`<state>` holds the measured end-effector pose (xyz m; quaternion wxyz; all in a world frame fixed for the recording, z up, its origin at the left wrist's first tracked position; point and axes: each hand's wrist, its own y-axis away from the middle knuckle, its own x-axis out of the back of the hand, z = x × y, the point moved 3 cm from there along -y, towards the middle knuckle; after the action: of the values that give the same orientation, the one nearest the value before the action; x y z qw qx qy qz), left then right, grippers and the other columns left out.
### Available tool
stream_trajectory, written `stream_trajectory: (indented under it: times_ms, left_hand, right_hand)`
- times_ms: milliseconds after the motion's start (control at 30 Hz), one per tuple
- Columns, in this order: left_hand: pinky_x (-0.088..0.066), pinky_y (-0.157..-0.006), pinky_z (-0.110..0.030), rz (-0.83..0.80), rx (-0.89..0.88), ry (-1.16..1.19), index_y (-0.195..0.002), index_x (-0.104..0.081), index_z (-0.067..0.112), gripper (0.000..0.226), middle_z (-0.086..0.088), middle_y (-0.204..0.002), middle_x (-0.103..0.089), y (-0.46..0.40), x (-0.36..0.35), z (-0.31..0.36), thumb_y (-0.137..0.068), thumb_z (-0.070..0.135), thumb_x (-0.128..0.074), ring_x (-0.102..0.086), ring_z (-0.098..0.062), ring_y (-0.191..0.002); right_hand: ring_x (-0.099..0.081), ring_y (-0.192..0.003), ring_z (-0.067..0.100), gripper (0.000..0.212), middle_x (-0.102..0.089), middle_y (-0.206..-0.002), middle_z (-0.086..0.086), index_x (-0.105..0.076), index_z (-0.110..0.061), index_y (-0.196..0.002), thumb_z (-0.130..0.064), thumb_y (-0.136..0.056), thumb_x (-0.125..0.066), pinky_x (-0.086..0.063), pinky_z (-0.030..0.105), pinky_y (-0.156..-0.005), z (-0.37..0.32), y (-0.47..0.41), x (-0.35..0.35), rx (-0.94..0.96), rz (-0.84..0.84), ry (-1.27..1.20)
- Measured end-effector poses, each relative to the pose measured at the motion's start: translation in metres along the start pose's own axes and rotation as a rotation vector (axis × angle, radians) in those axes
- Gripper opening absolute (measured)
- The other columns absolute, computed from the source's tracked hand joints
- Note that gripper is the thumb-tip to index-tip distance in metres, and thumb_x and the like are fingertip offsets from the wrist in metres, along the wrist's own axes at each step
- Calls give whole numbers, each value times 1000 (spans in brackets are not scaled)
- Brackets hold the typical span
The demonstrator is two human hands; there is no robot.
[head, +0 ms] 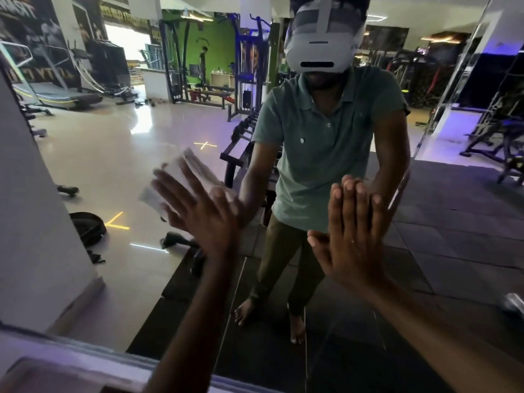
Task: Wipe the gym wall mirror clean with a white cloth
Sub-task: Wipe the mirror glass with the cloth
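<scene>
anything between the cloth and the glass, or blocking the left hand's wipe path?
Nothing visible. The left hand presses the white cloth flat against the mirror, fingers spread. The right hand lies flat on the glass further right, apart from the cloth.

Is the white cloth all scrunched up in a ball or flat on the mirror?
Flat. The white cloth lies spread under the left hand, whose straight fingers press it against the mirror. It looks blurred.
</scene>
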<state>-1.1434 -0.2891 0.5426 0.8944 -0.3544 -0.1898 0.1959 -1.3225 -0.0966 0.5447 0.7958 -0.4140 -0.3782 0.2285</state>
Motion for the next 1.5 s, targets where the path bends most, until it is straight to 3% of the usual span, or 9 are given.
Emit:
stream_trajectory:
  times_ms: [200, 400, 567, 767, 933, 1100, 1267, 1400, 1500]
  left_hand:
    - [-2, -127, -53, -230, -858, -127, -168, -5, 36, 62, -14, -175, 5, 45, -8, 0, -110, 48, -24, 6, -33, -162]
    - [-4, -127, -64, -26, 11, 23, -167, -13, 13, 67, -30, -171, -5, 31, -5, 7, -109, 44, -22, -3, -47, -160]
    - [2, -127, -53, -292, -881, -147, -167, -3, 37, 62, -10, -176, 11, 80, -9, -7, -111, 51, -23, 8, -32, -162]
    - [1, -128, -50, -58, 82, 5, -168, -10, 16, 69, -30, -171, -4, 39, -4, -11, -110, 53, -15, -4, -47, -159]
    - [-4, -126, -60, -281, -642, -39, -167, 1, 36, 61, -11, -174, 18, 70, -12, 16, -111, 50, -18, 11, -34, -161]
    - [-2, -127, -57, -74, 13, 98, -168, -5, 20, 69, -29, -172, -1, 24, -1, 5, -109, 55, -14, 0, -46, -160]
    - [0, -128, -59, -299, -541, -29, -168, 2, 34, 66, -12, -173, 20, 65, -7, 10, -109, 48, -25, 12, -36, -161]
    - [-13, -123, -68, -57, 90, 95, -168, -10, 16, 76, -25, -173, -2, 13, 0, -7, -108, 63, -7, -4, -43, -161]
    - [0, -127, -64, -183, -51, 142, -167, 11, 26, 70, -21, -174, 10, 51, -1, 35, -110, 52, -21, 8, -41, -161]
  right_hand:
    - [-3, -164, 40, 90, -7, -174, 27, -15, 5, -165, -55, -104, -42, -5, 58, -131, -1, 2, -1, 9, 11, 16]
    - [-4, -163, 41, 89, -5, -174, 26, -17, 6, -165, -53, -103, -42, -5, 59, -131, -3, 1, -1, 12, 36, 26]
    - [-5, -163, 41, 88, -10, -173, 28, -17, 6, -165, -52, -103, -42, -7, 60, -131, -1, 3, 0, 8, 23, 15]
    - [-6, -163, 42, 88, -9, -174, 28, -19, 6, -164, -53, -102, -40, -8, 59, -131, -3, 2, -1, 4, 28, 52]
    - [-9, -163, 42, 88, -12, -173, 28, -21, 6, -164, -52, -102, -43, -8, 60, -131, -4, 2, 2, 2, 36, 37]
    - [-11, -162, 43, 88, -13, -173, 29, -19, 5, -165, -53, -102, -41, -10, 60, -131, -5, 3, 0, -5, 26, 49]
    - [-7, -163, 43, 90, -10, -173, 30, -18, 7, -164, -52, -101, -43, -6, 59, -131, -6, 2, 0, -7, 26, 61]
    - [-6, -163, 42, 89, -8, -173, 29, -17, 6, -165, -52, -102, -39, -5, 59, -132, -7, 2, 2, -26, 11, 65]
    - [-7, -163, 42, 88, -8, -173, 28, -16, 6, -165, -51, -103, -39, -7, 59, -132, -9, 2, 3, -34, 1, 45]
